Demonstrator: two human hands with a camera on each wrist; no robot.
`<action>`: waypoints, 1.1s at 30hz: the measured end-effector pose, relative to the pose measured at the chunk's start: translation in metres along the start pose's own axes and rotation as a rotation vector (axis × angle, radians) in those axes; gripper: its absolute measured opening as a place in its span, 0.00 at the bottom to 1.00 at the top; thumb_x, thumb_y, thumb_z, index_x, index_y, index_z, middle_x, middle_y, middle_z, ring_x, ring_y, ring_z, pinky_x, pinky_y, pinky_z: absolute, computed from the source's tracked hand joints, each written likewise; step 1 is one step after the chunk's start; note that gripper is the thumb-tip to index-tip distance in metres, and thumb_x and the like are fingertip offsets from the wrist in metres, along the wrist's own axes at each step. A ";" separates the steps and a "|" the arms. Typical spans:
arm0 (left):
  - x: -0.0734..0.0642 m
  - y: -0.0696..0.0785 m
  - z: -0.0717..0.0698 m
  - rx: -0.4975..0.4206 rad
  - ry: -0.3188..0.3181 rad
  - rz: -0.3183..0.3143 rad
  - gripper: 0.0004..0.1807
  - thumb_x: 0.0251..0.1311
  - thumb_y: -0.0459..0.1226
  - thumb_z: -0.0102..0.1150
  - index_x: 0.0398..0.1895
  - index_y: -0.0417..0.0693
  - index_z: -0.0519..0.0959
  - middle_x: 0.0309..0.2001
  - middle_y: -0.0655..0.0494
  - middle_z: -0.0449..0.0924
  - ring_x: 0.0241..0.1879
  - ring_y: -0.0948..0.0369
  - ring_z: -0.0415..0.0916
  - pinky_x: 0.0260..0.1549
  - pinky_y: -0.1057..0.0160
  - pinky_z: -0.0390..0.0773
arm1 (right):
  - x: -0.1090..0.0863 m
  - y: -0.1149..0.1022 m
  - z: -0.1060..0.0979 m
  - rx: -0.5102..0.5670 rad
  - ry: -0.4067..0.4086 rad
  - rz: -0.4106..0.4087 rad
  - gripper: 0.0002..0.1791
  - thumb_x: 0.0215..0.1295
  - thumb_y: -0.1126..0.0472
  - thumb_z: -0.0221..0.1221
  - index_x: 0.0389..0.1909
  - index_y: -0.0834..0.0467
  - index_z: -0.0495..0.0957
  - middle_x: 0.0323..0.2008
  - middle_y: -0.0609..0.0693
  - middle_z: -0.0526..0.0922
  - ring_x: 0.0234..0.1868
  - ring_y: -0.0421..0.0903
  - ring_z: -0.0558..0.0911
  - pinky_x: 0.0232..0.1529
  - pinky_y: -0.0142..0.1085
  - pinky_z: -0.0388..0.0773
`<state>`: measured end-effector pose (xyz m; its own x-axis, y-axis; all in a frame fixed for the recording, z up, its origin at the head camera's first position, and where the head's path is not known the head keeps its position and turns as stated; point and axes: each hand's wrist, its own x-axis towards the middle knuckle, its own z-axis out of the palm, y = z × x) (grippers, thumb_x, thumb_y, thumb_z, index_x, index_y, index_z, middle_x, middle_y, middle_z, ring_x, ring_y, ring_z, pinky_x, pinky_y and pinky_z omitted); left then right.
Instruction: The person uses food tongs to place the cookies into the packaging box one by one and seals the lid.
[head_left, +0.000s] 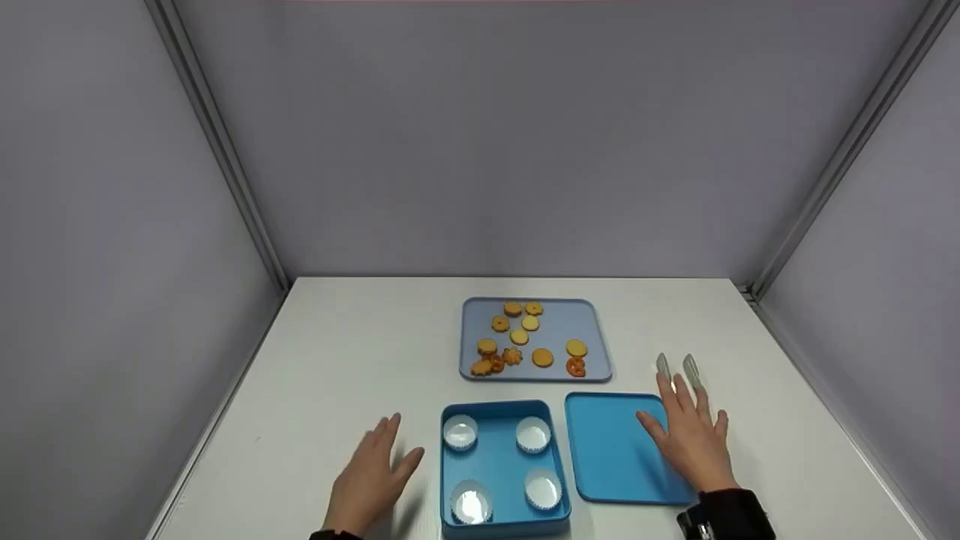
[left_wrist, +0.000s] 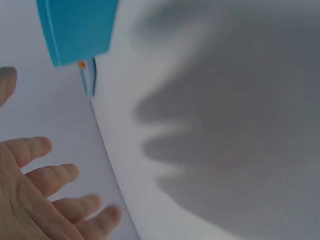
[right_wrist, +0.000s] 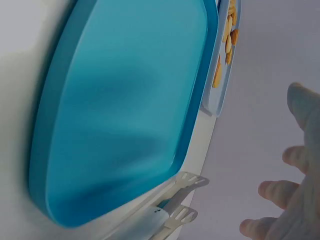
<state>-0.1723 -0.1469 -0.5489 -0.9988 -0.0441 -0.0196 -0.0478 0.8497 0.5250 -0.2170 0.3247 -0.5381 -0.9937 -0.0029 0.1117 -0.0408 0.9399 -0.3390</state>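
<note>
My left hand [head_left: 369, 477] hovers left of a blue box [head_left: 500, 450], fingers extended and holding nothing. Inside the box several white baking cups [head_left: 532, 435] stand near its corners. Over the right edge of a shallow blue lid [head_left: 609, 450] is my right hand [head_left: 694, 446], fingers spread and not gripping anything. Just beyond its fingertips lie what look like tongs [head_left: 691, 367], partly hidden by the hand in the head view. The right wrist view shows their slotted ends [right_wrist: 184, 215] beside the lid's edge.
Behind the box and lid lies a grey-blue tray [head_left: 559, 326] with several cookies [head_left: 542, 357] and pretzels [head_left: 575, 367] on it. All stand on a white table [head_left: 360, 352], enclosed by grey walls [head_left: 495, 150] at the back and both sides.
</note>
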 end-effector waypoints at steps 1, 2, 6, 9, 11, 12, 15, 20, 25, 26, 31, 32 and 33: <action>-0.002 0.003 0.001 -0.058 -0.024 -0.016 0.43 0.68 0.61 0.57 0.76 0.43 0.66 0.72 0.37 0.67 0.70 0.37 0.65 0.64 0.36 0.66 | 0.000 0.002 -0.002 0.005 0.009 0.009 0.47 0.75 0.34 0.49 0.81 0.60 0.49 0.78 0.69 0.49 0.76 0.76 0.45 0.65 0.77 0.41; -0.003 0.005 0.002 -0.114 -0.042 -0.034 0.43 0.68 0.62 0.56 0.76 0.43 0.66 0.70 0.37 0.71 0.67 0.39 0.70 0.62 0.38 0.70 | -0.001 0.004 -0.003 0.009 0.019 0.019 0.47 0.76 0.34 0.49 0.81 0.61 0.48 0.78 0.70 0.50 0.75 0.76 0.47 0.65 0.76 0.43; -0.009 0.013 0.007 -0.269 -0.059 -0.060 0.41 0.70 0.60 0.56 0.73 0.39 0.69 0.58 0.40 0.82 0.52 0.45 0.83 0.51 0.40 0.78 | -0.004 0.015 -0.007 0.017 0.065 0.064 0.48 0.75 0.36 0.52 0.80 0.63 0.47 0.75 0.73 0.54 0.71 0.77 0.57 0.63 0.74 0.55; -0.014 0.018 0.013 -0.323 -0.050 -0.078 0.36 0.71 0.54 0.57 0.70 0.36 0.71 0.48 0.43 0.87 0.38 0.50 0.86 0.42 0.45 0.82 | -0.007 0.026 -0.008 0.014 0.070 0.118 0.49 0.74 0.36 0.53 0.80 0.64 0.47 0.72 0.74 0.57 0.67 0.78 0.62 0.59 0.73 0.60; -0.016 0.022 0.018 -0.352 -0.064 -0.107 0.34 0.71 0.52 0.59 0.69 0.35 0.71 0.42 0.47 0.87 0.29 0.53 0.85 0.35 0.50 0.83 | -0.009 0.033 -0.008 0.003 0.057 0.166 0.51 0.73 0.34 0.52 0.79 0.65 0.46 0.70 0.75 0.59 0.64 0.80 0.63 0.57 0.73 0.62; -0.018 0.024 0.020 -0.368 -0.076 -0.124 0.34 0.71 0.51 0.59 0.69 0.35 0.71 0.39 0.49 0.85 0.26 0.55 0.83 0.31 0.51 0.83 | -0.010 0.036 -0.008 -0.006 0.049 0.189 0.52 0.73 0.33 0.52 0.79 0.66 0.46 0.68 0.76 0.60 0.62 0.81 0.64 0.55 0.73 0.64; -0.020 0.028 0.027 -0.375 -0.109 -0.154 0.34 0.69 0.51 0.60 0.68 0.34 0.72 0.32 0.54 0.81 0.23 0.59 0.78 0.28 0.54 0.81 | -0.013 0.046 -0.007 -0.029 0.014 0.247 0.54 0.72 0.32 0.53 0.78 0.70 0.46 0.62 0.79 0.62 0.58 0.81 0.67 0.49 0.70 0.69; -0.024 0.029 0.037 -0.319 -0.130 -0.128 0.32 0.68 0.50 0.61 0.65 0.34 0.75 0.33 0.51 0.83 0.34 0.54 0.81 0.42 0.44 0.80 | -0.018 0.058 -0.001 -0.021 -0.065 0.290 0.58 0.70 0.30 0.54 0.74 0.76 0.47 0.52 0.80 0.64 0.50 0.77 0.72 0.39 0.65 0.76; -0.026 0.029 0.043 -0.337 -0.151 -0.101 0.27 0.69 0.46 0.60 0.61 0.33 0.78 0.31 0.52 0.83 0.31 0.56 0.80 0.38 0.47 0.81 | -0.022 0.064 0.006 0.004 -0.163 0.296 0.60 0.68 0.28 0.53 0.72 0.79 0.49 0.51 0.82 0.63 0.50 0.78 0.71 0.43 0.64 0.76; -0.026 0.029 0.044 -0.344 -0.153 -0.093 0.26 0.69 0.45 0.60 0.60 0.33 0.78 0.30 0.53 0.83 0.31 0.58 0.79 0.37 0.48 0.80 | -0.022 0.065 0.007 0.005 -0.174 0.293 0.59 0.69 0.29 0.54 0.71 0.79 0.50 0.51 0.82 0.63 0.50 0.77 0.72 0.44 0.64 0.76; -0.026 0.028 0.046 -0.351 -0.156 -0.076 0.24 0.70 0.45 0.58 0.58 0.34 0.79 0.34 0.52 0.84 0.34 0.58 0.79 0.40 0.47 0.80 | -0.017 0.067 0.009 0.005 -0.203 0.286 0.49 0.73 0.39 0.55 0.67 0.82 0.54 0.47 0.82 0.66 0.41 0.70 0.78 0.39 0.58 0.79; -0.026 0.028 0.047 -0.354 -0.159 -0.078 0.24 0.70 0.45 0.58 0.59 0.34 0.79 0.35 0.51 0.85 0.34 0.58 0.80 0.41 0.47 0.80 | -0.017 0.068 0.009 0.006 -0.204 0.284 0.47 0.74 0.42 0.55 0.67 0.82 0.54 0.47 0.82 0.67 0.39 0.67 0.79 0.37 0.56 0.80; -0.026 0.028 0.047 -0.357 -0.160 -0.080 0.24 0.70 0.45 0.58 0.59 0.34 0.79 0.35 0.51 0.85 0.35 0.58 0.79 0.41 0.47 0.80 | -0.017 0.068 0.009 0.008 -0.207 0.282 0.45 0.75 0.44 0.55 0.66 0.82 0.54 0.47 0.82 0.67 0.37 0.65 0.80 0.35 0.54 0.80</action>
<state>-0.1476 -0.0976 -0.5738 -0.9819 0.0036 -0.1896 -0.1481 0.6094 0.7789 -0.2042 0.3861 -0.5715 -0.9659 0.1869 -0.1789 0.2387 0.9106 -0.3374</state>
